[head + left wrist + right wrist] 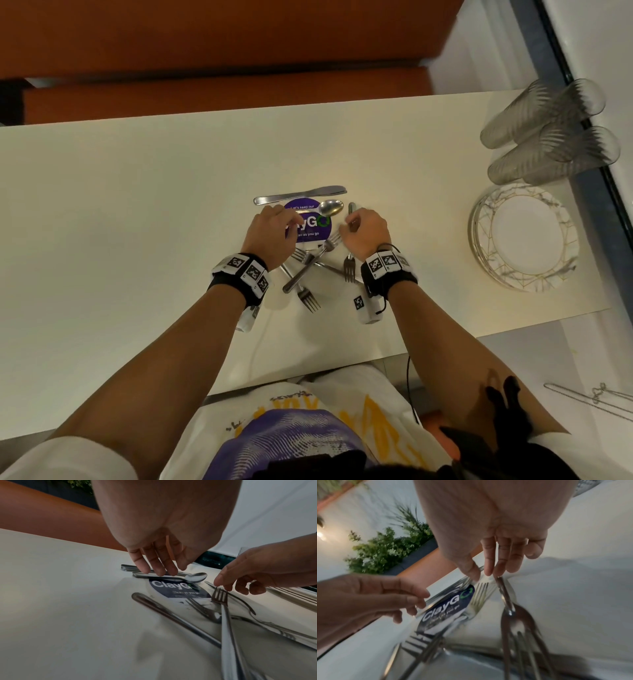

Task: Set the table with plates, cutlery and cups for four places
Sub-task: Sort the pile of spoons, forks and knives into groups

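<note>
A pile of cutlery lies mid-table over a purple round sticker (313,230). A knife (298,198) lies farthest from me, with a spoon (330,207) just in front of it. My left hand (171,572) pinches the spoon's handle (154,575), fingertips on its near side and thumb behind. My right hand (485,574) pinches the handle of a fork (508,605) whose tines point back at me (349,270). Crossed loose forks (310,299) lie between my wrists. Stacked plates (527,236) and several ribbed glasses (548,133) stand at the table's right end.
The white table (137,205) stretches bare to the left of the cutlery. An orange bench (205,51) runs along its far side. A dark window frame (582,102) borders the right end, behind the glasses. The table's near edge is against my body.
</note>
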Action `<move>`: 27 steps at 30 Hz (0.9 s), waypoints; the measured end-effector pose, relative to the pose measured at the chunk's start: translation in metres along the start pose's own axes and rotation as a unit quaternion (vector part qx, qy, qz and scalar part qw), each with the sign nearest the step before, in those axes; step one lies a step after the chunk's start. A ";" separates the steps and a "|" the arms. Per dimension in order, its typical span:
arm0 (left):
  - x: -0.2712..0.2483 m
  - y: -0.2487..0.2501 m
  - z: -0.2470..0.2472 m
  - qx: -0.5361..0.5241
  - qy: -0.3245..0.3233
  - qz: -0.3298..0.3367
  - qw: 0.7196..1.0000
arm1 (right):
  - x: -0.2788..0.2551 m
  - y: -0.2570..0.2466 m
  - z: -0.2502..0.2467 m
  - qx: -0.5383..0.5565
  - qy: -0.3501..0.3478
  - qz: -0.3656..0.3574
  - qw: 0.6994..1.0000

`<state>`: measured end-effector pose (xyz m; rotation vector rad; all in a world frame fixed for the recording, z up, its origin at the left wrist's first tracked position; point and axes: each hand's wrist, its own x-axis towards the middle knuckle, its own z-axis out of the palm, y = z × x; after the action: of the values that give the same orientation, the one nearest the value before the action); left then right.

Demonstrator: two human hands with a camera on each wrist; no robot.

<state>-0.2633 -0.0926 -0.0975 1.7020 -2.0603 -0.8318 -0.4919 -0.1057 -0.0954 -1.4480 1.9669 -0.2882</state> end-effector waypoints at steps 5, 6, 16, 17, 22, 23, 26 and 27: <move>-0.010 -0.002 0.004 -0.028 -0.012 0.000 1.000 | -0.010 0.001 0.007 -0.098 -0.024 -0.031 0.994; -0.011 -0.001 0.003 -0.032 -0.012 0.000 0.999 | -0.010 0.000 0.007 -0.096 -0.024 -0.031 0.995; -0.005 0.034 -0.005 -0.134 -0.047 -0.023 0.990 | -0.017 -0.032 -0.044 0.136 -0.100 -0.048 0.984; -0.004 0.038 -0.005 -0.162 -0.058 -0.035 0.985 | -0.016 -0.038 -0.047 0.152 -0.088 -0.053 0.983; -0.006 0.050 -0.010 -0.272 -0.058 -0.086 0.957 | -0.009 -0.067 -0.052 0.238 -0.030 -0.067 0.968; -0.006 0.048 -0.012 -0.282 -0.048 -0.092 0.954 | -0.008 -0.070 -0.051 0.252 -0.030 -0.065 0.965; -0.008 0.041 -0.017 -0.300 -0.015 -0.123 0.946 | -0.015 -0.073 -0.049 0.286 -0.033 -0.057 0.956; -0.011 0.038 -0.019 -0.301 -0.012 -0.132 0.945 | -0.017 -0.069 -0.047 0.285 -0.030 -0.051 0.957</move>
<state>-0.2785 -0.0823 -0.0577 1.6157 -1.3846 -1.3950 -0.4654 -0.1250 -0.0167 -1.1563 1.5789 -0.7759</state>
